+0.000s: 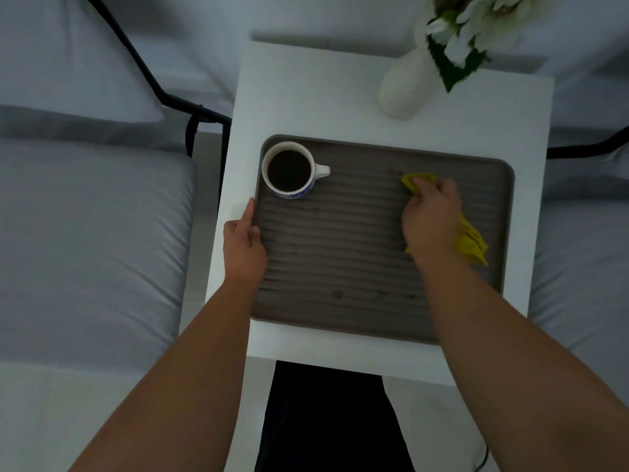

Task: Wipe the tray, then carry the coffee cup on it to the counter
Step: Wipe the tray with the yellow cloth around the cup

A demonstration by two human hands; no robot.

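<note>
Right hand: the right hand (pixel 430 216) is closed around a yellow cloth (pixel 471 245), fingers curled over it and pressing it down onto the tray's ribbed floor in the right half; one bunched end of the cloth pokes out past the fingertips, the other end trails out behind the wrist.
Left hand: the left hand (pixel 243 243) lies along the tray's left rim, index finger stretched forward against the edge, the other fingers folded loosely; it pinches nothing.
Tray: a grey-brown tray (pixel 340 253) with rounded corners and raised ribs running side to side lies flat on the table, covering most of its near part; a few small brownish spots show near its front edge and just beyond the cloth.
Coffee cup: a white coffee cup (pixel 289 170) with a blue pattern low on its side stands upright in the tray's far left corner, filled with dark coffee, handle pointing right, just beyond the left index fingertip but apart from it.
Table: a small white table (pixel 323 97) carries the tray.
Vase: a white vase (pixel 405 86) with white flowers and green leaves stands on the table's far right part, apart from the tray.
Surroundings: pale grey cushions (pixel 92 240) lie to the left, with a black metal frame (pixel 177 103) crossing above them.
</note>
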